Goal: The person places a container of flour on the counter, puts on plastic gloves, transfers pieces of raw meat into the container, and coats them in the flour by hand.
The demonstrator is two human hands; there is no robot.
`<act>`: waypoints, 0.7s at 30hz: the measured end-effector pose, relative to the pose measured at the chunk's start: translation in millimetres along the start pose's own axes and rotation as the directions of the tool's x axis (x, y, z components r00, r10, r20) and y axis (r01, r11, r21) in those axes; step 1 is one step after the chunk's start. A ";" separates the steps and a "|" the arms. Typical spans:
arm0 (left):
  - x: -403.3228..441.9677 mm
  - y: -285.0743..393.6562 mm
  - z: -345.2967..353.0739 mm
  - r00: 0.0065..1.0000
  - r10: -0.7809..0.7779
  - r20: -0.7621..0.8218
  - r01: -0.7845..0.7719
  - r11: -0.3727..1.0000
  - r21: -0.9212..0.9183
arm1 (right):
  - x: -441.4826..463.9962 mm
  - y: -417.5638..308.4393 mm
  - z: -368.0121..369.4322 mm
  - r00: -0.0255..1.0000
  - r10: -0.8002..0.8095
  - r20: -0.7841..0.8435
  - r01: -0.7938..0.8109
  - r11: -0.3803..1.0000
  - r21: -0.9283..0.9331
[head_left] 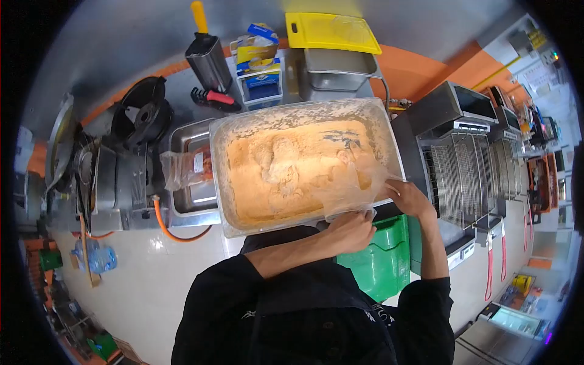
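Head view: left hand (354, 232) is curling its fingers onto the near edge of a clear bag (356, 190); grip is looking closed. Right hand (409, 198) is pinching the same bag at its right side, thumb against fingers. Hands are working close together at the near right corner of the tub (274, 228).

Bag is hanging over the tub's right part, film spreading above the powder (249, 198). Film and powder are blending visually, so I can't tell what it's holding. Lumps are showing through around it; can't tell if they're inside or under.

Step, my read: both hands are handling the bag over the tub. Next move, I'd say, is calling for a firm two-handed hold on thin film, far end staying inside the walls.

Further out: powder is lying uneven, dipping mid-tub and coating the far wall. Green bin (380, 261) is standing below, near side. Left of the tub, a steel pan (194, 201) is carrying a pack (198, 165) of reddish food. Behind, boxes (261, 82), a sharpener (216, 99) and a knife block (210, 64) are sharing the counter. Fry baskets (459, 173) are sitting off right.
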State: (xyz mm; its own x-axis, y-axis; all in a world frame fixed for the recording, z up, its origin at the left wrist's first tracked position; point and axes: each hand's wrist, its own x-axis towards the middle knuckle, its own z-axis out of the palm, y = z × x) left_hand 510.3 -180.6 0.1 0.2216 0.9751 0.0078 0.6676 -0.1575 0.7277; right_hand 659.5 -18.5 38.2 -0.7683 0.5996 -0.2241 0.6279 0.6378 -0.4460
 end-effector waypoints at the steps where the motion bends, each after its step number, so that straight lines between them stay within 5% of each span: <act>1: -4.2 1.0 5.8 1.000 0.012 -0.014 -0.012 1.000 -0.016 | -9.0 -6.7 -3.7 1.000 0.018 -0.007 -0.018 0.999 -0.026; 6: -53.5 14.7 -34.3 0.989 0.044 0.144 0.000 0.957 -0.290 | -64.0 -56.3 -14.5 0.990 0.083 -0.116 -0.095 0.990 -0.105; 7: -71.3 12.1 -42.3 0.989 0.063 0.135 -0.022 0.959 -0.284 | -76.9 -83.4 -15.2 0.976 0.176 -0.127 -0.179 0.984 -0.012; 8: -91.1 1.1 -34.8 0.994 0.104 -0.019 -0.104 0.928 -0.358 | -91.0 -77.9 -6.7 0.989 0.096 -0.116 -0.093 0.995 0.023; 10: -136.4 -15.9 -30.6 0.997 -0.003 -0.082 -0.031 0.911 -0.412 | -106.6 -104.4 11.4 0.997 0.061 -0.036 -0.043 0.928 0.370; 13: -232.2 -33.8 -28.1 0.944 -0.181 -0.276 0.042 0.895 -0.443 | -91.1 -154.1 61.4 0.924 -0.353 0.150 0.125 0.647 0.752; 14: -272.2 -35.9 -26.4 0.903 -0.289 -0.317 0.104 0.865 -0.491 | -80.6 -184.6 83.0 0.856 -0.465 0.227 0.084 0.557 0.826; 16: -363.9 -30.3 -13.5 0.805 -0.480 -0.349 0.199 0.772 -0.603 | -69.1 -257.8 131.7 0.752 -0.509 0.419 -0.045 0.594 0.803; 18: -453.0 -33.7 30.9 0.599 -0.609 -0.520 0.219 0.749 -0.625 | -63.7 -332.0 182.2 0.600 -0.553 0.578 0.020 0.732 0.681; 21: -586.5 -1.8 70.9 0.256 -0.881 -0.399 0.220 0.455 -0.863 | -63.7 -417.8 261.9 0.404 -0.526 0.748 0.112 0.841 0.530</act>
State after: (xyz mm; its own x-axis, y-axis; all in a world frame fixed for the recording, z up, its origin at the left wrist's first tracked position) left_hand 429.5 -763.3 -54.4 -0.8149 0.4502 -0.3650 -0.2610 0.2772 0.9247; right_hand 413.5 -449.7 11.9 -0.7338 -0.4548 -0.5047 0.3756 0.3474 -0.8592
